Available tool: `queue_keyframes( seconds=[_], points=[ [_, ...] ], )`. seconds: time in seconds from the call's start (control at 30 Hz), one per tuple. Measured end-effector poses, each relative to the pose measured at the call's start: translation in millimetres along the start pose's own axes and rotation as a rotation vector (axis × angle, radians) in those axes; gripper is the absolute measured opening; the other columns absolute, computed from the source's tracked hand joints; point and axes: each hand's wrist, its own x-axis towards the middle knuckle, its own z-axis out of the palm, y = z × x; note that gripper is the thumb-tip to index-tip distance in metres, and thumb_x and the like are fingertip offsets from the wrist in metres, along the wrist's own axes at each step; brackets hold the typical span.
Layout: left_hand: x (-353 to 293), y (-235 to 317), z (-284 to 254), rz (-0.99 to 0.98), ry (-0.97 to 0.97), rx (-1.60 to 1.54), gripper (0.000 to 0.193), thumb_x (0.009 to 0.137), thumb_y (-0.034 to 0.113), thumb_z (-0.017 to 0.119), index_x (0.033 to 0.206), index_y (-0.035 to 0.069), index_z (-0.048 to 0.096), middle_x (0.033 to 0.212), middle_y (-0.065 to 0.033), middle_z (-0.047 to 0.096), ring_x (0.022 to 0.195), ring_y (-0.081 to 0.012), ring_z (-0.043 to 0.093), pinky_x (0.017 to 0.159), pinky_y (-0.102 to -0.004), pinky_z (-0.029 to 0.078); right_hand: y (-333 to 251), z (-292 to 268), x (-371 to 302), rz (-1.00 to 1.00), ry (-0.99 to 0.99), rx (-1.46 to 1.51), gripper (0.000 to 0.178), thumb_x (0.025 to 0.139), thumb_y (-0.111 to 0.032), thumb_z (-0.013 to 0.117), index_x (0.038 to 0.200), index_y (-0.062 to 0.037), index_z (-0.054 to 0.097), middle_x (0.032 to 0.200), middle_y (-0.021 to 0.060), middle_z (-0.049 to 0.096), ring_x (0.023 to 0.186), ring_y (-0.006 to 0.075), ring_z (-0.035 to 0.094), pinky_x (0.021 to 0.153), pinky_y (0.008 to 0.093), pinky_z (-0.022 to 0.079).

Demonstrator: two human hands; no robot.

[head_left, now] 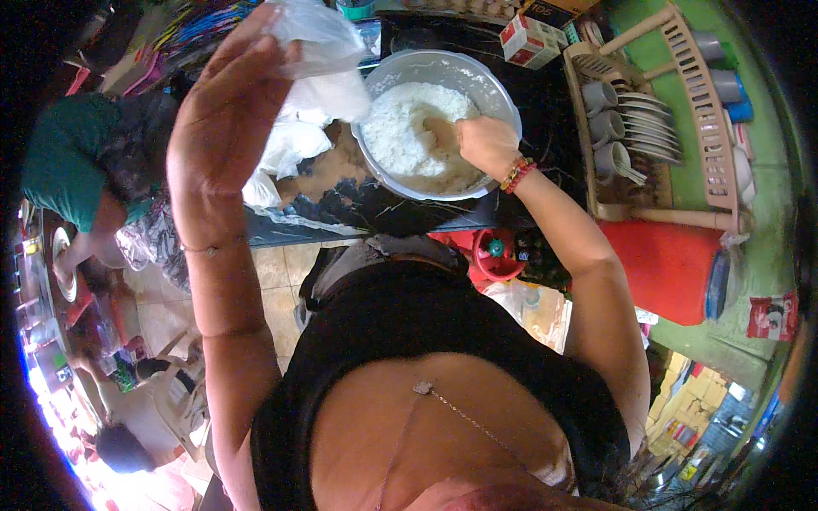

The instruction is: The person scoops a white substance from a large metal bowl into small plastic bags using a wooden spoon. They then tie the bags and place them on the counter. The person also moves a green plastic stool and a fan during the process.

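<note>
A wide, pale grey bowl (467, 78) on the dark counter holds a heap of white powder (409, 119) that looks like flour, with a tan patch near its right side. My right hand (490, 146), wearing a red and yellow beaded bracelet, reaches over the bowl's right side. Its fingers are curled closed at the powder, and what they hold, if anything, is hidden. Raised at the upper left, my left hand (234, 111) grips a translucent plastic bag (319, 38). Below that bag, white plastic bags (294, 140) lie left of the bowl.
On the right stands a beige dish rack (724, 170) with mugs and plates (645, 128). A small red-and-white box (530, 43) sits behind the bowl. Brown powder (328, 166) covers part of the counter. A person in green (72, 145) bends at the left; another person (145, 426) is lower left.
</note>
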Motion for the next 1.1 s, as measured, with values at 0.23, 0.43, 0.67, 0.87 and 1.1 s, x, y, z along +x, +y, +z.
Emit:
queue_keyframes(
  seconds=[0.23,0.43,0.67,0.87,1.1],
  points=[
    [-57,29,-15,0.358,0.108,0.842,0.044,0.093,0.004,0.050,0.134,-0.006,0.040,0.130,-0.0159,0.049,0.119,-0.0228,0.049,0.107,-0.0345,0.034,-3,6,-1,-0.088,-0.050,0.140,0.018,0.078,-0.025,0.056,0.086,-0.0138,0.067,0.082,0.0142,0.067,0.078,0.0361,0.065,0.070,0.0487,0.051],
    [-89,34,-30,0.459,0.294,0.998,0.048,0.093,0.005,0.050,0.137,-0.006,0.035,0.133,-0.0173,0.047,0.119,-0.0233,0.049,0.106,-0.0336,0.035,-29,5,1,-0.152,-0.030,0.249,0.024,0.077,-0.029,0.058,0.096,-0.0195,0.070,0.085,0.0133,0.068,0.080,0.0348,0.065,0.072,0.0469,0.052],
    [-81,13,-21,0.423,0.321,0.894,0.050,0.091,0.002,0.051,0.138,-0.006,0.035,0.135,-0.0164,0.044,0.115,-0.0206,0.049,0.100,-0.0323,0.039,-11,49,21,-0.099,-0.154,0.453,0.035,0.081,-0.045,0.060,0.106,-0.0217,0.070,0.086,0.0135,0.069,0.080,0.0328,0.066,0.070,0.0431,0.052],
    [-52,10,-9,0.207,0.115,0.852,0.056,0.088,0.000,0.056,0.139,-0.005,0.033,0.131,-0.0126,0.047,0.102,-0.0171,0.054,0.092,-0.0282,0.043,3,31,10,-0.023,-0.272,0.973,0.034,0.085,-0.036,0.064,0.108,-0.0122,0.069,0.070,0.0020,0.065,0.057,0.0102,0.056,0.053,0.0280,0.045],
    [11,-30,11,0.093,0.066,1.044,0.059,0.083,-0.001,0.059,0.138,-0.003,0.037,0.124,-0.0093,0.051,0.097,-0.0175,0.056,0.086,-0.0292,0.047,26,-60,-28,0.098,0.133,1.274,0.040,0.086,-0.024,0.068,0.118,-0.0015,0.062,0.066,-0.0022,0.056,0.049,0.0009,0.040,0.043,0.0176,0.031]
  ],
)
